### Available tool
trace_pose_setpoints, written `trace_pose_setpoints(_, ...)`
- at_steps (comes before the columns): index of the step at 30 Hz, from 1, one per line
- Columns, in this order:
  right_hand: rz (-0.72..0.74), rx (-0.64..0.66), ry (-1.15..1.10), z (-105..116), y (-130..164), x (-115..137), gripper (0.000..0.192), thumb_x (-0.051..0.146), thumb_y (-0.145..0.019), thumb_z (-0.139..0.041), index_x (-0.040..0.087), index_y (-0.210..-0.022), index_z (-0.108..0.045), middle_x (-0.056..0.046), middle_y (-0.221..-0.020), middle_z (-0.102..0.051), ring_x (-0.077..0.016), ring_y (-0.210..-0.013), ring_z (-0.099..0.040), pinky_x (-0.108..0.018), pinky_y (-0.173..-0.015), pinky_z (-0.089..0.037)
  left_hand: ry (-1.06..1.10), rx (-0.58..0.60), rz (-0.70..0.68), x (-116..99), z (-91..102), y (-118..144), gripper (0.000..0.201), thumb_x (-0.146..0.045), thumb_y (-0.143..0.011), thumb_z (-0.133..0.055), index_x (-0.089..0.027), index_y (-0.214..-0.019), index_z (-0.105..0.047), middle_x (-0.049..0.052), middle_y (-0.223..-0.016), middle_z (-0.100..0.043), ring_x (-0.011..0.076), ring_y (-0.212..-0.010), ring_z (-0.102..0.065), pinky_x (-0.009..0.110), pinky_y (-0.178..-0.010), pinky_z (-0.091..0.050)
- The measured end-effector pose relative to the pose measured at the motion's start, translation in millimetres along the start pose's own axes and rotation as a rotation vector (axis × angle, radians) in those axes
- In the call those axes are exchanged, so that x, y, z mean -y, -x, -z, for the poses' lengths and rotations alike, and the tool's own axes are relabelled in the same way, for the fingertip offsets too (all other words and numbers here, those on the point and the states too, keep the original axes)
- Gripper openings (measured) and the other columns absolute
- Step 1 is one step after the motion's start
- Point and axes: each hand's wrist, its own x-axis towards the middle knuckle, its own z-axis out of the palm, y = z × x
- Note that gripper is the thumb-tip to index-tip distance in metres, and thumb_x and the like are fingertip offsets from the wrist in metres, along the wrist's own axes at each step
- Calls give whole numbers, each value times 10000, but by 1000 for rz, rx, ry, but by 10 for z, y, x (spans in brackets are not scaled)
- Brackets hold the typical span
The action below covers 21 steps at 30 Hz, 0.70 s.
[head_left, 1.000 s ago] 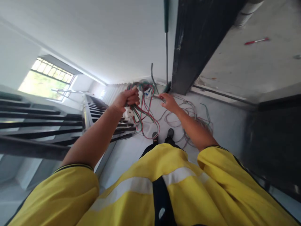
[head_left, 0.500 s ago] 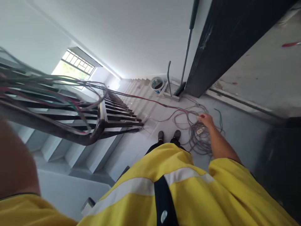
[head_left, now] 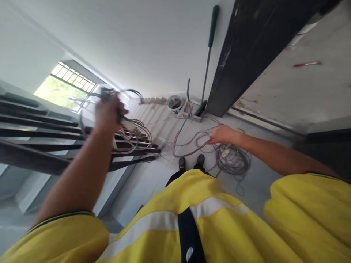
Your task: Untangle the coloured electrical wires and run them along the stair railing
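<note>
My left hand (head_left: 108, 111) is raised beside the stair railing, closed around a bundle of looped wires (head_left: 138, 129) that hangs down past the wrist; motion blurs the hand. In my right hand (head_left: 222, 134), held low at the right, the fingers pinch red and green wires (head_left: 189, 151). Those wires sag in a curve across the floor and rise towards the bucket's side. Just beyond my right hand, a tangled coil of wire (head_left: 233, 160) lies on the floor with a small pale label (head_left: 224, 153) on it.
A dark stair railing (head_left: 41, 159) runs along the left above the steps. Against the wall stand a white bucket (head_left: 174, 103), a dustpan (head_left: 189, 109) and a green-handled broom (head_left: 210, 44). A dark door frame (head_left: 241, 54) rises at the right; a red pen-like object (head_left: 307, 64) lies beyond it.
My left hand has come into view with the wire bundle, which was draped over the railing's corner. My right hand has moved left, away from the coil. The wire between them now hangs slack.
</note>
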Motion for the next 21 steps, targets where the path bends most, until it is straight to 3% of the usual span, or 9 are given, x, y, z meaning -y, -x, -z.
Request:
trace_pose_setpoints(2,105,-74,-19,313,-96,395,468,646,-748,-765,191,-703,-667,-113,-728,-680,-278,-901,-666,-322,-775,-431,-230,264,1,326,-477,284,291,-168,-920,-607,-151,-634,-553,-7,-492,-564,74,-428,-479,188,-409,-344)
trace_pose_setpoints(4,130,-144,-48,567,-203,521,472,649,-762,-747,180,-751,-693,-107,-756,-679,-288,-897,-661,-341,-787,-435,-340,485,15,519,-796,512,372,-238,-916,-643,-147,-566,-557,16,-476,-561,74,-414,-472,186,-389,-315)
trace_pose_setpoints(5,122,-174,-102,647,-241,476,469,644,-759,-750,178,-779,-703,-99,-765,-677,-284,-891,-657,-341,-789,-440,-320,526,28,569,-884,573,397,-262,-908,-661,-153,-546,-543,6,-450,-529,68,-393,-445,183,-385,-312)
trace_pose_setpoints(7,90,-233,-314,673,-247,224,455,632,-763,-746,184,-835,-714,-71,-772,-670,-253,-880,-647,-318,-784,-454,-151,483,94,595,-940,576,416,-280,-885,-697,-173,-540,-491,-35,-417,-444,59,-361,-383,178,-401,-355)
trace_pose_setpoints(10,-60,-387,-770,373,-75,-317,434,613,-851,-645,184,-888,-691,-46,-789,-656,-187,-831,-621,-271,-747,-473,201,432,291,522,-853,405,453,-270,-911,-678,-186,-562,-401,-79,-426,-342,47,-350,-315,171,-447,-428)
trace_pose_setpoints(14,-478,-649,-1193,-332,283,-871,527,664,-912,-502,180,-710,-552,14,-557,-460,-104,-536,-438,-251,-630,-462,426,459,465,318,-732,250,466,-218,-1054,-402,-170,-592,-376,-84,-402,-268,30,-326,-240,139,-417,-376)
trace_pose_setpoints(16,-583,-768,-1337,-651,453,-1026,588,730,-912,-413,203,-660,-475,49,-484,-348,-91,-466,-338,-244,-585,-436,424,450,477,197,-712,238,445,-192,-1070,-329,-162,-634,-410,-85,-391,-278,23,-319,-233,131,-408,-368)
trace_pose_setpoints(18,-610,-853,-1466,-893,614,-1123,618,778,-900,-329,220,-656,-433,54,-471,-330,-98,-456,-327,-237,-552,-406,409,442,499,81,-696,216,417,-215,-1074,-322,-165,-674,-428,-91,-381,-286,17,-314,-236,126,-406,-383)
trace_pose_setpoints(21,-632,-920,-1592,-1096,843,-1187,610,785,-895,-285,230,-665,-392,62,-477,-314,-99,-458,-314,-231,-542,-386,381,400,506,-48,-649,91,418,-251,-1080,-268,-180,-685,-385,-99,-358,-273,9,-305,-214,106,-407,-392)
